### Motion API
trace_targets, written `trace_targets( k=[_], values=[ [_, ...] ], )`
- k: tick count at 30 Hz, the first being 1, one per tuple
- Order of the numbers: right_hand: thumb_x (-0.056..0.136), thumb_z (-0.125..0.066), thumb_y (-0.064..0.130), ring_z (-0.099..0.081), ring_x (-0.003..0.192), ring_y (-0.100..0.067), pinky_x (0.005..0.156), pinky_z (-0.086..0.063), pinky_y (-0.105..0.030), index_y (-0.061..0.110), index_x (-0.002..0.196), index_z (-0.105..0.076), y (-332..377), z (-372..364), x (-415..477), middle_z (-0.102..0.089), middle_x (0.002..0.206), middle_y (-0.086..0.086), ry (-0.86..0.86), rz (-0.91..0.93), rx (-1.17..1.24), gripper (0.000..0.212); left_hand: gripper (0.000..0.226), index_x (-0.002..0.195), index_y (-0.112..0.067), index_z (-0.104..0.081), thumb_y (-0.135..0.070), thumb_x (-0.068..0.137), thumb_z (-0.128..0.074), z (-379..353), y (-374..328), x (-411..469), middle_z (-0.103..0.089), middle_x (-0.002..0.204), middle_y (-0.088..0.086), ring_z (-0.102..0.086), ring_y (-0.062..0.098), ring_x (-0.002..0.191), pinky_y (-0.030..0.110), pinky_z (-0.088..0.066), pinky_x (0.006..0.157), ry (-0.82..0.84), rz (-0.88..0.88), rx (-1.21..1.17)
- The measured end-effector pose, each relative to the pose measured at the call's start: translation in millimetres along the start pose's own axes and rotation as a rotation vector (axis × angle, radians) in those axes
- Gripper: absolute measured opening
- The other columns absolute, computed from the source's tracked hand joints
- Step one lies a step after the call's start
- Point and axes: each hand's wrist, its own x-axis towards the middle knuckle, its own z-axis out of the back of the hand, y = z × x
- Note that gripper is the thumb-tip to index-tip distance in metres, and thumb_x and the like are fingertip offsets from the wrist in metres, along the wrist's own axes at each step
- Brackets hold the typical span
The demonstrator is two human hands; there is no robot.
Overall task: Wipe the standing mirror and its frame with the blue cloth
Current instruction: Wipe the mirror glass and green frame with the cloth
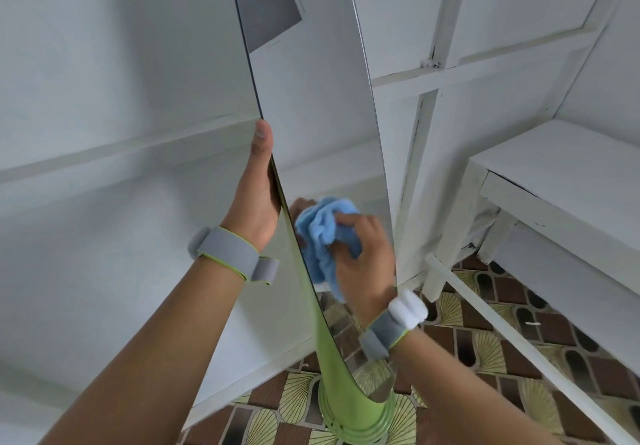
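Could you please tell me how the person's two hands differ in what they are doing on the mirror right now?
The left hand grips the mirror by its left edge, thumb pointing up; the right hand presses the bunched blue cloth against the glass. The left hand sits higher and holds no cloth; the right is lower, nearer the green stand. Both wear grey wristbands.

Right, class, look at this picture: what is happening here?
A person is cleaning a standing mirror. The left hand grips the mirror's left edge to steady it, while the right hand presses a bunched blue cloth against the lower glass. The mirror stands on a green base on a patterned floor.
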Motion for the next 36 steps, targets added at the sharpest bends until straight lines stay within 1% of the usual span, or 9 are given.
trace_targets(
  k=[5,10,14,16,21,24,26,29,36],
  values=[
    [0.083,-0.066,-0.006,-0.064,0.102,-0.014,0.085,-0.055,-0.027,0.021,0.107,-0.071,7.7,-5.3,-25.2,-0.060,0.109,0.005,0.092,0.170,0.092,0.036,0.067,0.153,-0.022,-0.045,-0.062,0.101,-0.036,-5.4,-31.7,-0.7,-0.055,0.153,-0.004,-0.048,0.015,0.144,0.046,-0.027,0.126,-0.121,-0.078,-0.038],
    [0.087,-0.060,-0.010,-0.060,0.113,-0.010,0.098,-0.047,-0.013,0.020,0.116,-0.069,-9.9,12.0,17.6,-0.062,0.125,0.001,0.043,0.150,0.004,0.042,0.079,0.154,-0.026,-0.044,-0.069,0.090,-0.058,-9.0,-33.5,2.7,-0.049,0.157,-0.002,-0.052,0.018,0.141,0.040,-0.050,0.110,-0.100,-0.036,-0.023],
    [0.096,-0.054,0.000,-0.061,0.113,-0.015,0.091,-0.039,-0.001,0.026,0.125,-0.065,-46.2,24.7,75.2,-0.064,0.125,0.005,-0.120,0.005,-0.117,0.041,0.102,0.158,-0.028,-0.037,-0.076,0.076,-0.071,-1.9,-21.9,15.5,-0.041,0.163,-0.009,-0.034,0.011,0.152,0.045,-0.018,0.128,-0.070,-0.079,-0.044],
    [0.101,-0.050,0.011,-0.062,0.111,-0.018,0.090,-0.041,-0.010,0.032,0.133,-0.060,-62.2,33.5,94.9,-0.064,0.119,0.006,-0.119,-0.125,-0.133,0.040,0.104,0.159,-0.027,-0.036,-0.076,0.075,-0.072,1.2,-17.2,19.5,-0.040,0.163,-0.008,-0.033,0.012,0.152,0.045,-0.016,0.128,-0.089,-0.067,-0.023],
    [0.107,-0.047,0.028,-0.056,0.076,-0.009,0.071,-0.039,-0.008,0.034,0.148,-0.049,-53.6,36.2,94.1,-0.059,0.090,0.006,-0.018,-0.217,-0.219,0.042,0.100,0.157,-0.026,-0.039,-0.077,0.077,-0.070,13.6,-9.0,30.2,-0.042,0.162,-0.004,-0.035,0.016,0.152,0.049,-0.019,0.127,-0.071,0.004,-0.066],
    [0.106,-0.052,0.023,-0.049,0.056,0.001,0.053,-0.039,-0.005,0.027,0.142,-0.056,-27.7,27.1,61.1,-0.056,0.069,0.008,-0.001,-0.144,-0.152,0.037,0.080,0.141,0.003,-0.053,-0.056,0.090,-0.070,19.6,46.1,26.1,-0.054,0.146,0.029,-0.054,0.029,0.132,0.070,-0.034,0.113,0.050,-0.032,0.231],
    [0.104,-0.057,0.020,-0.059,0.070,0.002,0.063,-0.048,-0.006,0.031,0.137,-0.059,-12.0,19.4,31.3,-0.068,0.088,0.010,0.036,-0.055,-0.076,0.035,0.071,0.139,0.012,-0.048,-0.039,0.092,-0.066,25.8,56.3,15.6,-0.048,0.144,0.040,-0.054,0.041,0.131,0.073,-0.033,0.111,0.062,-0.020,0.200],
    [0.097,-0.066,0.013,-0.064,0.112,-0.010,0.095,-0.055,-0.018,0.022,0.133,-0.066,-3.0,3.7,-15.1,-0.063,0.132,0.004,0.051,0.066,-0.026,0.037,0.103,0.159,-0.013,-0.033,-0.071,0.082,-0.068,8.3,-6.2,13.2,-0.035,0.165,0.009,-0.034,0.029,0.153,0.054,-0.026,0.125,-0.086,0.005,-0.013],
    [0.086,-0.075,0.000,-0.063,0.109,-0.002,0.091,-0.050,-0.009,0.018,0.114,-0.076,-3.5,1.1,-29.8,-0.065,0.123,0.006,0.046,0.086,0.026,0.034,0.086,0.159,-0.025,-0.036,-0.067,0.090,-0.063,20.6,-19.9,13.0,-0.041,0.163,-0.003,-0.035,0.018,0.152,0.049,-0.020,0.127,-0.049,-0.095,-0.085]
  ],
)
